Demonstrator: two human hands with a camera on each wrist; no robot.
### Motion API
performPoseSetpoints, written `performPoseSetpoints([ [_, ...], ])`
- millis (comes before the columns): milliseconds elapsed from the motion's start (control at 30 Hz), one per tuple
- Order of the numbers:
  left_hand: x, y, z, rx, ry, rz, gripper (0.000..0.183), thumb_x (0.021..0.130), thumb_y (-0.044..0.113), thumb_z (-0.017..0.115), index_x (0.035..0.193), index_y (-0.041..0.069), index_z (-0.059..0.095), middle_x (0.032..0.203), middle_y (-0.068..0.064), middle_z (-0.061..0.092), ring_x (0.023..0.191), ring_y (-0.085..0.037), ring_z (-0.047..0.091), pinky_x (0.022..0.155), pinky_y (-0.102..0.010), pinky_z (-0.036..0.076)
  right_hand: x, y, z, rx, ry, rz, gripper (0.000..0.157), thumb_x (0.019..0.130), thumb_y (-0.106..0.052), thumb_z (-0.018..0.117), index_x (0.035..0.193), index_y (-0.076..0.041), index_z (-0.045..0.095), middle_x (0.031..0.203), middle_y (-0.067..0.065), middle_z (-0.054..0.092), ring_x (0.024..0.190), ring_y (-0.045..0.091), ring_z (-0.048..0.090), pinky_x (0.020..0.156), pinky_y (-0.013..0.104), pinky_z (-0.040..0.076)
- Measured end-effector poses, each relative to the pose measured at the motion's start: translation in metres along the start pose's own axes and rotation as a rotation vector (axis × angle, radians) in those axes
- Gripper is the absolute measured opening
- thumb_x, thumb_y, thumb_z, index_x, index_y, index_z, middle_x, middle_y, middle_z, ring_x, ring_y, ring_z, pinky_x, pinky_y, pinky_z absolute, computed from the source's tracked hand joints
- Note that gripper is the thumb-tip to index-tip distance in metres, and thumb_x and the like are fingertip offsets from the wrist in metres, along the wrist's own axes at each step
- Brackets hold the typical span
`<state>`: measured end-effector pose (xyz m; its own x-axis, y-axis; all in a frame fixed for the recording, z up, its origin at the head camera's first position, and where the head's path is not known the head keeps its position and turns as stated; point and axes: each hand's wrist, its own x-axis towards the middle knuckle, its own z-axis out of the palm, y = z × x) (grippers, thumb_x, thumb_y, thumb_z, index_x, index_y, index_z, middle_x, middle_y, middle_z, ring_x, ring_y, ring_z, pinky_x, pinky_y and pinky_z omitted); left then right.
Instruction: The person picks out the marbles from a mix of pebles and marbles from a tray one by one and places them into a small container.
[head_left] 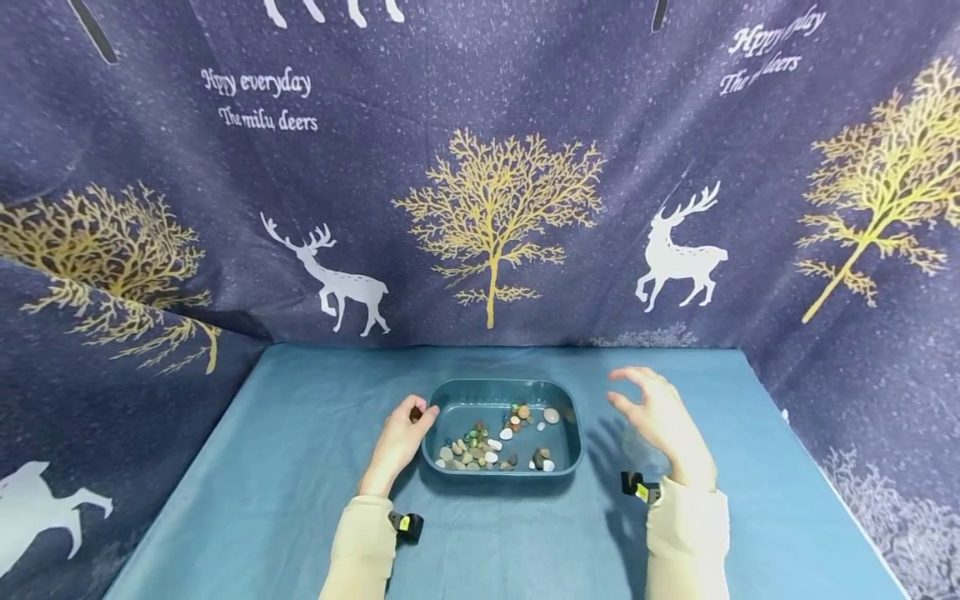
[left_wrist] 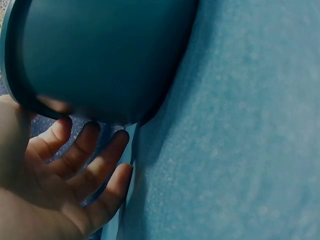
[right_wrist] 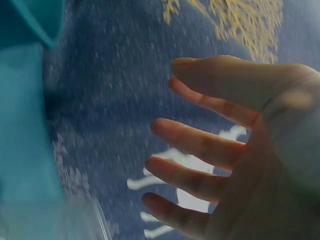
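Observation:
A dark teal rectangular tray (head_left: 501, 384) holds several small pebbles (head_left: 468, 454) in brown, white, grey and green. My left hand (head_left: 401, 437) grips its left rim, thumb over the edge. In the left wrist view, the fingers of the left hand (left_wrist: 75, 170) curl up under the rim of the tray (left_wrist: 110, 60), outside its wall. Raised to the right of the tray, my right hand (head_left: 663, 421) holds nothing, its thumb and fingers spread apart. Below the right hand (right_wrist: 220, 145) stands a clear container (right_wrist: 60, 220), partly out of the right wrist view.
A blue cloth (head_left: 322, 375) covers the table. Behind it hangs a dark blue curtain (head_left: 420, 308) with deer and golden trees, which also closes off the left and right sides. In the head view the clear container (head_left: 643, 454) is partly behind the right hand.

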<state>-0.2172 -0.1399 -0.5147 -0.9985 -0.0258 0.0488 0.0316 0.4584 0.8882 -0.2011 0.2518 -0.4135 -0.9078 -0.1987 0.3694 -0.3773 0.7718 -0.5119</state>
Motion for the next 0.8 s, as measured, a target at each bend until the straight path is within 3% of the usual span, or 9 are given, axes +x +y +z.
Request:
performPoseSetpoints([
  [200, 0.000, 0.002, 0.001, 0.001, 0.003, 0.012, 0.025, 0.098, 0.035, 0.060, 0.090, 0.014, 0.051, 0.078, -0.003, 0.048, 0.067, -0.019, 0.045, 0.063, -0.032, 0.036, 0.016, -0.016, 0.019, 0.025, -0.023, -0.116, 0.024, 0.088, -0.010, 0.072, 0.111, -0.005, 0.067, 0.114, 0.014, 0.065, 0.111, 0.035, 0.059, 0.094, 0.050, 0.042],
  [367, 0.000, 0.004, 0.002, -0.010, -0.008, 0.013, 0.024, 0.098, 0.034, 0.060, 0.091, 0.013, 0.051, 0.078, -0.003, 0.049, 0.068, -0.019, 0.046, 0.064, -0.033, 0.036, 0.032, -0.026, 0.035, 0.038, -0.105, -0.210, 0.023, 0.088, -0.009, 0.072, 0.110, -0.004, 0.067, 0.111, 0.012, 0.066, 0.106, 0.032, 0.061, 0.091, 0.048, 0.045],
  [600, 0.000, 0.003, -0.001, 0.002, 0.014, 0.010, 0.023, 0.098, 0.032, 0.061, 0.090, 0.013, 0.051, 0.079, -0.003, 0.049, 0.070, -0.019, 0.046, 0.065, -0.033, 0.036, 0.055, -0.037, 0.062, 0.106, -0.339, -0.300, 0.020, 0.093, -0.007, 0.067, 0.113, -0.006, 0.067, 0.109, 0.009, 0.067, 0.099, 0.028, 0.064, 0.085, 0.048, 0.049],
  [800, -0.001, 0.002, -0.001, -0.006, 0.001, 0.008, 0.024, 0.098, 0.034, 0.061, 0.090, 0.013, 0.051, 0.078, -0.003, 0.048, 0.069, -0.019, 0.046, 0.065, -0.033, 0.036, 0.067, -0.043, 0.080, 0.028, -0.538, -0.336, 0.020, 0.095, -0.009, 0.064, 0.115, -0.007, 0.065, 0.111, 0.011, 0.066, 0.100, 0.025, 0.063, 0.084, 0.042, 0.049],
])
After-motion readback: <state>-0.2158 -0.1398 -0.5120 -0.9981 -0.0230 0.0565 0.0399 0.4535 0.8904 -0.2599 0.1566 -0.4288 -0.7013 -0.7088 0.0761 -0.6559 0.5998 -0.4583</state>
